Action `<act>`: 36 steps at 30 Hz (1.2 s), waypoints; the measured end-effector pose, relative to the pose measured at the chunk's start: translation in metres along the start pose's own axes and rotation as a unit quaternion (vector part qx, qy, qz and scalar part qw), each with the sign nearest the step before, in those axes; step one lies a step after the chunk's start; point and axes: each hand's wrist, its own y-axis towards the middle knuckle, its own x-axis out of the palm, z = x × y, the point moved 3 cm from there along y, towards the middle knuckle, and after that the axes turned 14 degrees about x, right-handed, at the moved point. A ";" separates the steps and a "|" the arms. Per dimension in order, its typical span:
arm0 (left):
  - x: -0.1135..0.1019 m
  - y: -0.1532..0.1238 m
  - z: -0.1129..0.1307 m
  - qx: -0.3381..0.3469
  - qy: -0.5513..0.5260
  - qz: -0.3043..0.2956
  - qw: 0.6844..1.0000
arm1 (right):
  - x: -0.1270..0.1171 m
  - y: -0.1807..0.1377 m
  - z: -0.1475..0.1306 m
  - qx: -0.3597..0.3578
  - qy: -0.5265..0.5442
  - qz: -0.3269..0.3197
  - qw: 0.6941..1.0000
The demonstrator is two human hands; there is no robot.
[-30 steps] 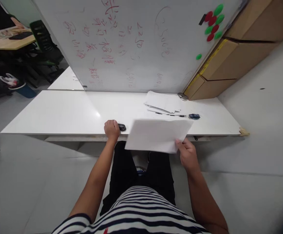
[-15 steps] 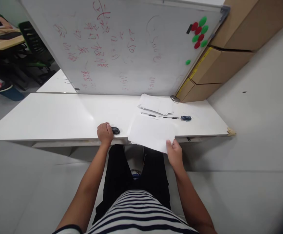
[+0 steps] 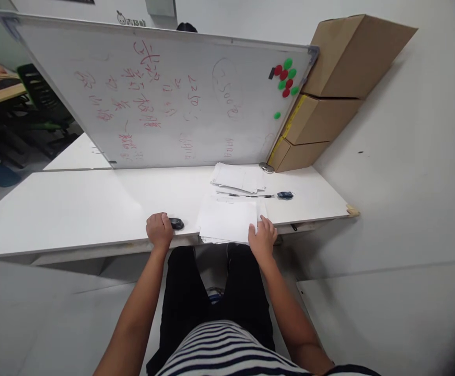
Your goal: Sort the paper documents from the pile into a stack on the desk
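Note:
My left hand [image 3: 159, 230] is closed in a fist at the desk's front edge, around a black stapler [image 3: 177, 224]. Only its rounded end shows past the fingers; the rest is hidden. A stack of white paper sheets [image 3: 227, 222] lies at the front of the desk, slightly over the edge, its lower sheets a little uneven. At the stack's right side, my right hand [image 3: 262, 238] is closed on the paper, with the thumb on the top sheet and the fingers bent over sheets sticking out to the right.
Behind lies a second paper pile [image 3: 238, 178], with a pen [image 3: 251, 196] and a dark blue object [image 3: 285, 195] in front of it. A whiteboard [image 3: 164, 104] with red writing and magnets stands along the desk's back. Cardboard boxes [image 3: 325, 120] are stacked at the right, near a silver oval object [image 3: 266, 167].
My right hand has moved from the stack's lower right corner up along its right side, and the paper now lies straighter. The left hand keeps its grip. The head view has tilted up.

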 end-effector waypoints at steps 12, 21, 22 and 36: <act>0.001 0.000 0.001 -0.030 -0.008 -0.016 0.999 | 0.007 0.052 -0.042 -0.098 -0.076 0.036 0.992; 0.001 -0.003 0.001 -0.015 0.024 -0.020 0.999 | 0.068 0.160 -0.105 -0.193 -0.228 -0.143 0.943; 0.001 -0.004 0.001 -0.014 0.031 -0.022 0.999 | 0.072 0.163 -0.104 -0.193 -0.241 -0.151 0.939; 0.002 -0.005 0.000 -0.008 0.032 -0.016 0.999 | 0.073 0.188 -0.088 -0.213 -0.267 -0.145 0.929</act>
